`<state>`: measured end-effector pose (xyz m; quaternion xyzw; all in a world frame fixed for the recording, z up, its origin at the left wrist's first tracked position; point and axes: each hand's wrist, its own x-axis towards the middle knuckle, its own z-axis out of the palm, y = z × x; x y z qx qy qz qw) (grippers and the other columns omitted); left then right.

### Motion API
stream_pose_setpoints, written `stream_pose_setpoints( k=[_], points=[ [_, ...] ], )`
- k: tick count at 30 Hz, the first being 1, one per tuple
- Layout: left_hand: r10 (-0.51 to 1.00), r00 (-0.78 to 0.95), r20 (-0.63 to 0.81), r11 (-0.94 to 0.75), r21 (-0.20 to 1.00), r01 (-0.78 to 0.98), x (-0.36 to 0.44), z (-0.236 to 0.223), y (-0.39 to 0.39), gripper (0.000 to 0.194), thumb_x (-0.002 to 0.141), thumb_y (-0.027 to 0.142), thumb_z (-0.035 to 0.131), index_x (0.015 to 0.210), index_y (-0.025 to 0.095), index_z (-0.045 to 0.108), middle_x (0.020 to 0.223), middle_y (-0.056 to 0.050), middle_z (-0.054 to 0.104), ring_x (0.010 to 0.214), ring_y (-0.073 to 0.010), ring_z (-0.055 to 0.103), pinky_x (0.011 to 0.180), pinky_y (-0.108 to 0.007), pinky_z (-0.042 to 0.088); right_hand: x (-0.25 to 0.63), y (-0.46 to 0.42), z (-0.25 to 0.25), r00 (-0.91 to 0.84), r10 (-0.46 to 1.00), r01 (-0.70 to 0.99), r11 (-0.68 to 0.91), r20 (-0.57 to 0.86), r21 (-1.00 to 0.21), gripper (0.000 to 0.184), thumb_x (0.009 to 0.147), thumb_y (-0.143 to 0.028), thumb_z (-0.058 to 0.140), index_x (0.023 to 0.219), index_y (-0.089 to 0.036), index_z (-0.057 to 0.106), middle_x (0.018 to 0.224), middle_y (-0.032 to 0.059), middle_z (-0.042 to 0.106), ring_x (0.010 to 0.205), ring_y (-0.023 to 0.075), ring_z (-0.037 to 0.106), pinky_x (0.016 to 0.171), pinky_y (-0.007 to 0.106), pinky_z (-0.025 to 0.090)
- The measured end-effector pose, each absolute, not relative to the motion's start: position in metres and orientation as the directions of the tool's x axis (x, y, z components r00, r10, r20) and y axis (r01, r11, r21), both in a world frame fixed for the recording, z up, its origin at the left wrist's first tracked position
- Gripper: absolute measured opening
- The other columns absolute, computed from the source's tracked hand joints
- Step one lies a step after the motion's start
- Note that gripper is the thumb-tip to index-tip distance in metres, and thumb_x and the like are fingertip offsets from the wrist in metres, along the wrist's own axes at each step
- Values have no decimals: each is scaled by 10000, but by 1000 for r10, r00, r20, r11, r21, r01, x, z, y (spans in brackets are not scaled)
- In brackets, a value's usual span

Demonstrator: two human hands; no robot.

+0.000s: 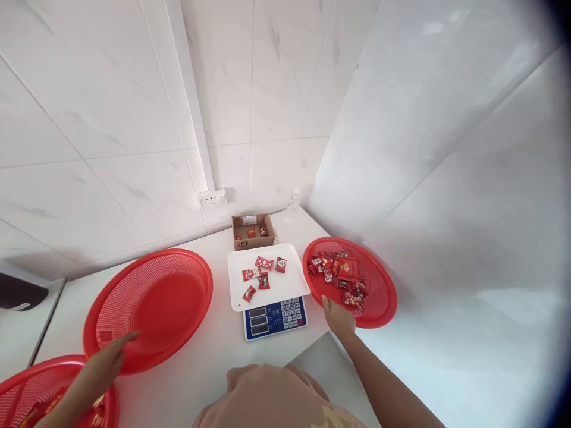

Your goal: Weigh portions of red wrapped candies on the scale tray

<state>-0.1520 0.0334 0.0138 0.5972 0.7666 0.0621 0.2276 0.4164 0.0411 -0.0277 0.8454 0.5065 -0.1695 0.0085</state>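
Observation:
My left hand [104, 361] reaches over the near-left rim of an empty-looking red plastic basket [172, 297], fingers stretched out and nothing seen in them. My right hand [339, 319] is closed on the near rim of another red basket [382, 309], at its left side. Inside that basket lies a heap of red-wrapped candies [339, 270]. Between the two baskets, a white weighing tray [241, 261] holds several small wrapped candies [264, 280]. The tray sits on a scale with a blue keypad panel [275, 319], whose display digits I cannot read.
Behind the tray stands a small cardboard box [252, 242] with a few wrapped pieces inside. A third red basket [66, 361] with wrapped packets is at the lower left. A clear bottle [294, 200] stands in the back corner. A black object [20, 291] lies far left.

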Motion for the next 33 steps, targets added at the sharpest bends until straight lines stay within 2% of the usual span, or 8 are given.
stream_pose_setpoints(
  k=[5,8,11,15,18,26,30,33],
  points=[
    [936,85,-342,106,503,858,-74,1,28,623,781,535,445,1323,231,481,1354,-11,542,1266,-212,479,1021,-310,419,410,47,-16,385,901,893,-418,-198,-166,426,953,-275,274,1086,-140,655,1048,165,695,1019,297,618,891,452,399],
    [929,130,-346,74,519,852,-40,-6,24,583,822,402,383,1361,188,441,1402,-39,489,1295,-227,444,1057,-363,384,387,62,-3,252,961,941,-271,-113,-204,397,911,-194,332,1206,-150,595,1252,137,606,1179,279,505,988,454,324],
    [925,129,-357,83,521,850,-24,-7,20,562,833,300,325,1370,166,429,1386,-57,505,1259,-237,483,1035,-396,407,344,83,7,-12,998,963,-7,-69,-270,399,907,-181,353,1232,-172,584,1314,84,568,1213,208,457,1017,335,314],
    [919,141,-368,85,534,841,-17,-6,10,555,809,274,356,1344,183,471,1362,-40,532,1248,-238,494,1022,-379,427,281,103,9,-375,925,880,334,-63,-337,395,904,-176,391,1244,-255,576,1378,8,518,1241,189,415,1012,305,320],
    [917,145,-373,87,540,837,-15,-5,1,536,790,260,367,1301,214,524,1324,-32,567,1223,-249,519,1007,-378,441,253,108,3,-513,854,813,449,-89,-370,410,867,-126,443,1236,-250,575,1397,32,494,1253,216,397,981,338,351],
    [922,150,-357,92,579,810,-14,-2,-11,467,818,268,383,1246,247,567,1287,-29,595,1188,-265,540,995,-417,445,246,117,-11,-393,905,838,280,-163,-469,252,805,-53,511,993,-156,644,1079,134,616,1070,262,528,824,351,433],
    [916,124,-382,120,554,824,-12,-8,-11,516,784,198,399,1283,176,530,1319,-80,565,1213,-266,519,1018,-421,420,231,120,-3,-272,953,800,148,-132,-581,260,804,-109,570,1058,-157,603,1060,117,611,979,233,588,800,345,460],
    [906,121,-405,127,533,836,-8,-15,-9,558,782,191,395,1329,116,476,1369,-122,510,1263,-276,469,1039,-427,391,205,117,13,-312,949,693,190,-51,-695,348,826,-239,611,1170,-216,560,1082,55,627,958,174,611,815,295,476]
  ],
)
